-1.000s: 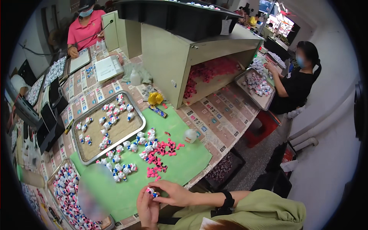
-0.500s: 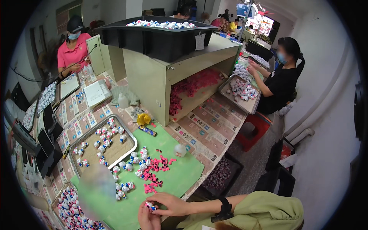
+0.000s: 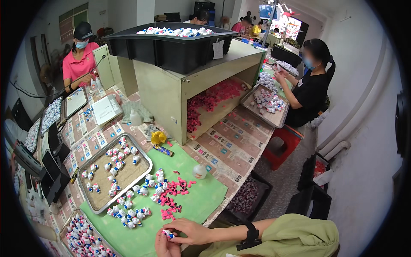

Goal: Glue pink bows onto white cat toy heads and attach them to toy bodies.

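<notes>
Close to the front edge of the green mat [image 3: 203, 205], a small white, blue and pink figurine [image 3: 168, 234] is held between both hands. My left hand [image 3: 164, 247] has its fingers closed round the figurine from the left. From the right, my right hand [image 3: 191, 231] pinches it with thumb and fingers. Just beyond them lie small pink parts [image 3: 171, 213]. Beside these, several white and blue figurines [image 3: 130, 217] are spread over the mat. More figurines stand in a metal tray [image 3: 99, 205] with a tan bottom at the mat's left.
A small white bottle [image 3: 199, 171], yellow lump [image 3: 158, 137] and tube [image 3: 163, 150] are on the table. A full tray of figurines [image 3: 83, 234] sits lower left. Beyond stands a cabinet [image 3: 160, 100] bearing a black bin [image 3: 171, 53]. Co-workers sit at far left and right.
A blurred pale shape over the mat's left side has gone, uncovering figurines there. Both hands stay nearly in place on the figurine. The view has shifted slightly.
</notes>
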`<move>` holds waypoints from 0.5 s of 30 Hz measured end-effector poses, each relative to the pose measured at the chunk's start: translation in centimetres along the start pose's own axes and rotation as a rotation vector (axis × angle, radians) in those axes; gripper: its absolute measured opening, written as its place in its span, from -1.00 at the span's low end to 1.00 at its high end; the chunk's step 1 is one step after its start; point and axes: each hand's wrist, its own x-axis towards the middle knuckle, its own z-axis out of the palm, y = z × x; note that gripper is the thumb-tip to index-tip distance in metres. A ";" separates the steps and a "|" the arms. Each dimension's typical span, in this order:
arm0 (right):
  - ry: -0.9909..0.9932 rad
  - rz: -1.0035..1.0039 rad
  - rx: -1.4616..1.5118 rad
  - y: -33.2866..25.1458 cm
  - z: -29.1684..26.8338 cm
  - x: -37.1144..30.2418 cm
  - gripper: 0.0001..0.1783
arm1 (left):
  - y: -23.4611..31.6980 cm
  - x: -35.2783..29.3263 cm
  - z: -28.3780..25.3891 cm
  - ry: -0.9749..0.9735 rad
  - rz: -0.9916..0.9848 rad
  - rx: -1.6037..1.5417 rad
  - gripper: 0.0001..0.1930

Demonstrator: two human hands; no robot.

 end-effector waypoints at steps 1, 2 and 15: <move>0.002 -0.009 0.006 0.3 0.3 0.0 -0.56 | 0.1 0.0 -0.2 -0.006 -0.005 -0.013 -0.74; 0.002 -0.006 0.008 0.4 0.4 0.1 -0.56 | 0.1 0.0 -0.1 0.009 0.005 -0.008 -0.74; -0.046 0.020 -0.031 -0.4 -0.1 0.4 -0.56 | 0.0 0.2 -0.3 -0.006 0.018 0.000 -0.73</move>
